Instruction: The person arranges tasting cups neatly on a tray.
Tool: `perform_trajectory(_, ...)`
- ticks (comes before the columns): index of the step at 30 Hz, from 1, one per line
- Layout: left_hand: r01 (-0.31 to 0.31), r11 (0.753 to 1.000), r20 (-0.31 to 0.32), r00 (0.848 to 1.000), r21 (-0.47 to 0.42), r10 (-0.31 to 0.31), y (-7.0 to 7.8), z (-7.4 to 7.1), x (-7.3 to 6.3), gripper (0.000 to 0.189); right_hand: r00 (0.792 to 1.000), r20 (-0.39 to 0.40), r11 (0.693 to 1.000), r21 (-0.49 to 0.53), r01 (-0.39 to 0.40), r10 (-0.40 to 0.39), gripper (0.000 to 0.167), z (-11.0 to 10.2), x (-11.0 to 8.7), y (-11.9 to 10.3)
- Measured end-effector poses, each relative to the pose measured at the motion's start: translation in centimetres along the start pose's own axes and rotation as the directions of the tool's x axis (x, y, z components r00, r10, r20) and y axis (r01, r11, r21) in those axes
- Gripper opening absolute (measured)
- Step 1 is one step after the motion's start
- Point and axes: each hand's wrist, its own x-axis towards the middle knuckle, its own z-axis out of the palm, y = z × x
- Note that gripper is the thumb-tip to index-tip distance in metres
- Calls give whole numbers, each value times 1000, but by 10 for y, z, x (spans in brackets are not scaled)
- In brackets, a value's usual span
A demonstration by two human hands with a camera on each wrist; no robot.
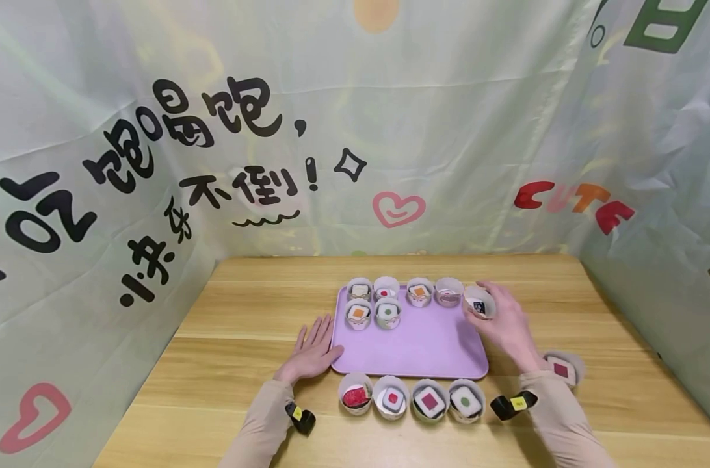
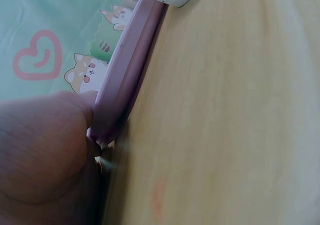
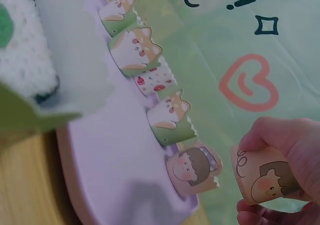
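At the back right corner of the lilac tray [image 1: 419,344], my right hand [image 1: 507,322] pinches a paper cup [image 1: 485,305] between thumb and fingers. A dark-topped piece shows inside that cup. The right wrist view shows a cartoon face on the held cup [image 3: 265,182], which is tilted and apart from the cup [image 3: 192,170] at the tray's end. My left hand [image 1: 311,354] rests on the table with its fingers straight, its thumb touching the tray's left edge. Close up, the left hand [image 2: 45,150] lies against the tray's side [image 2: 122,80].
Several paper cups with sushi pieces stand on the tray, including one with an orange square [image 1: 358,314]. In front of the tray is a row of cups, among them one with red topping [image 1: 355,395]. Another cup [image 1: 562,368] sits beside my right forearm. A printed curtain [image 1: 448,162] hangs behind.
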Motion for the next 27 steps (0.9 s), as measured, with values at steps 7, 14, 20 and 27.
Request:
perform_trajectory(7,-6,1000,-5,1000,2,6,-2,1,2,73,996,91,1000,5,14,-14,69,7,4,-10)
perform_trajectory(14,2,1000,9,1000,19,-2,-5,3,4,74,987,151,998,11,59,-60,68,15,9,-18)
perform_trajectory(20,-5,1000,-5,1000,10,6,-5,3,3,73,975,205,996,-7,84,-81,65,19,13,-27)
perform_trajectory(27,-8,1000,-14,1000,5,8,-3,3,2,73,963,248,993,-26,119,-108,60,28,18,-35)
